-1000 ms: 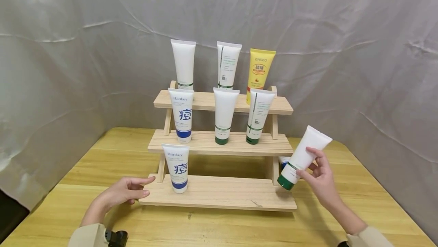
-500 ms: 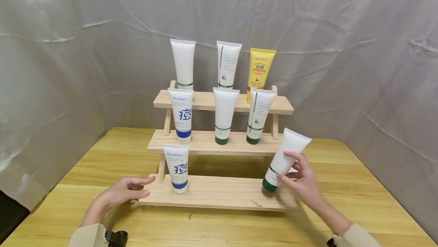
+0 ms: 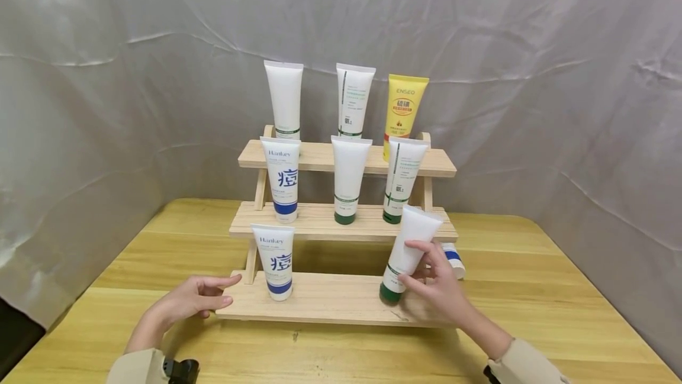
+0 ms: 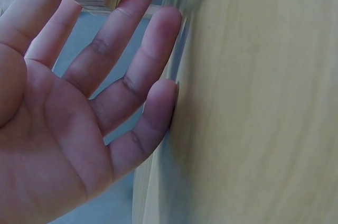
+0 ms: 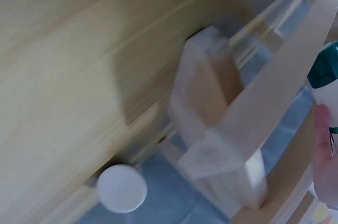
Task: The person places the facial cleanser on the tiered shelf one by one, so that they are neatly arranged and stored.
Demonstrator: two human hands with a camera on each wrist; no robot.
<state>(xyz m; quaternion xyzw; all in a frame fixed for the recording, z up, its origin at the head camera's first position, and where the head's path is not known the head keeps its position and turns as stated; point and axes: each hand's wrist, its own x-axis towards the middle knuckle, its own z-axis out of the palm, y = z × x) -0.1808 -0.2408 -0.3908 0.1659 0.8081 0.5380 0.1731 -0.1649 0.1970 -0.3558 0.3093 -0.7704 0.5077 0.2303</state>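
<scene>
My right hand (image 3: 439,280) pinches a white squeeze tube with a green cap (image 3: 407,251) between thumb and fingers. The tube tilts, cap down, over the right part of the bottom shelf (image 3: 341,301) of a three-tier wooden rack. Its green cap (image 5: 325,65) shows at the right edge of the right wrist view; whether it touches the shelf I cannot tell. My left hand (image 3: 192,296) rests at the bottom shelf's left end, its fingers (image 4: 134,71) extended and loosely spread. A white and blue Hankey tube (image 3: 274,263) stands on that shelf's left side.
The middle shelf (image 3: 314,227) carries a Hankey tube (image 3: 282,180) and two green-capped tubes. On the top shelf (image 3: 319,156) stand two white tubes and a yellow tube (image 3: 405,112). Another white and blue tube (image 3: 453,260) lies on the table behind the rack's right side.
My right hand has carried the green-capped tube leftward, from beside the rack's right end to over the bottom shelf. The tube leans less than before. My left hand has stayed in place.
</scene>
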